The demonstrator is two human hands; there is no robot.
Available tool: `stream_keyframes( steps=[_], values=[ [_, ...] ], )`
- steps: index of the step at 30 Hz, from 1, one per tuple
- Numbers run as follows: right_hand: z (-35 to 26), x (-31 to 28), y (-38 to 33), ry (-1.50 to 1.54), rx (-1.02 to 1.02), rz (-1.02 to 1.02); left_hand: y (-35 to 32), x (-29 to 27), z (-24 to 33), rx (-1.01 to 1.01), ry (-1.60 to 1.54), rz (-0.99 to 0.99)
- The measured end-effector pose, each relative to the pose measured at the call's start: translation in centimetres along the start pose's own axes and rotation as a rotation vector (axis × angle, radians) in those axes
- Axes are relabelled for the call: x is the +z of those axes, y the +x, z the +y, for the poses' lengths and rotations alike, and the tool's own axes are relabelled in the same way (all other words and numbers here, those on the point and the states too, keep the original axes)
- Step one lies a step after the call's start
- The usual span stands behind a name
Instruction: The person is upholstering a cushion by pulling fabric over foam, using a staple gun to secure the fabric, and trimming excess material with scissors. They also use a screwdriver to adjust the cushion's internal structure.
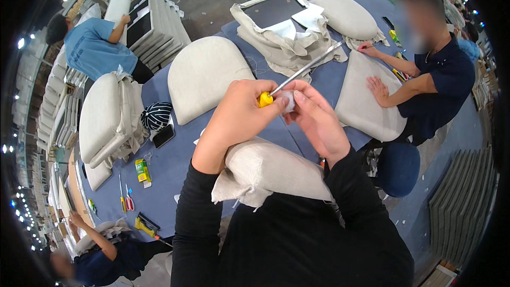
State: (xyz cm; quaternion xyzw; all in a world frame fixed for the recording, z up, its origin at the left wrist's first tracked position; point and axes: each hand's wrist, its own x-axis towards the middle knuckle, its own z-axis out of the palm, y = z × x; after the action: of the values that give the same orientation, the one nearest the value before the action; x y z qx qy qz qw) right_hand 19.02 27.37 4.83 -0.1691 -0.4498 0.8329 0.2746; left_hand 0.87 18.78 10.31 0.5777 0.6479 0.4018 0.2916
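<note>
Where a blue table (175,165) fills a workshop stacked with cushions, three co-workers at its edges. Left hand (239,117) raised, fingers curled tight round a yellow handle (265,99), its metal rod (308,66) slanting up and away past the fingertips. Right hand (319,119) just beside, fingertips pinching a white tuft (287,102) against the handle's end. Below both wrists, one beige cushion (271,172) resting against the body. Beyond the fingers, four cushions on the table and one empty cover (281,37). Far left of the fingers: one striped cap (156,115), one phone (163,136), one green box (142,171), one pair of scissors (126,200).
</note>
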Motion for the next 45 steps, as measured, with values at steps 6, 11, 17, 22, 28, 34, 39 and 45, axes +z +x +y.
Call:
stream_keyframes(
  steps=[6, 11, 17, 22, 28, 34, 39, 45],
  values=[
    [0.3, -2.7, -0.3, -0.260, -0.064, -0.009, -0.2, 0.7, -1.5, 0.096, -0.112, 0.036],
    [0.6, -7.4, -0.2, 0.128, -0.239, 0.208, 0.3, 0.9, -0.7, -0.078, -0.482, 0.280],
    [-0.3, -1.9, -3.2, -0.011, -0.248, 0.318, 1.5, 1.7, -2.3, -0.036, -0.254, 0.356],
    [-1.9, -0.6, -6.6, -0.388, -0.396, -0.141, 1.9, 2.8, -2.2, 0.049, -0.184, 0.285],
    [-2.0, 2.6, -7.8, -0.941, -0.557, -0.183, 0.7, 3.5, -1.6, 0.121, -0.135, 0.292],
    [-2.6, 1.0, -7.5, -1.112, -0.749, -0.213, -1.7, 3.0, -0.7, 0.091, -0.023, 0.325],
    [-2.1, 0.0, -7.5, -1.109, -0.851, -0.276, -3.3, 3.4, -0.3, 0.050, -0.055, 0.342],
    [-3.4, 1.3, -6.4, -1.102, -0.735, -0.375, -3.6, 3.0, -0.8, 0.098, -0.092, 0.296]
  ],
)
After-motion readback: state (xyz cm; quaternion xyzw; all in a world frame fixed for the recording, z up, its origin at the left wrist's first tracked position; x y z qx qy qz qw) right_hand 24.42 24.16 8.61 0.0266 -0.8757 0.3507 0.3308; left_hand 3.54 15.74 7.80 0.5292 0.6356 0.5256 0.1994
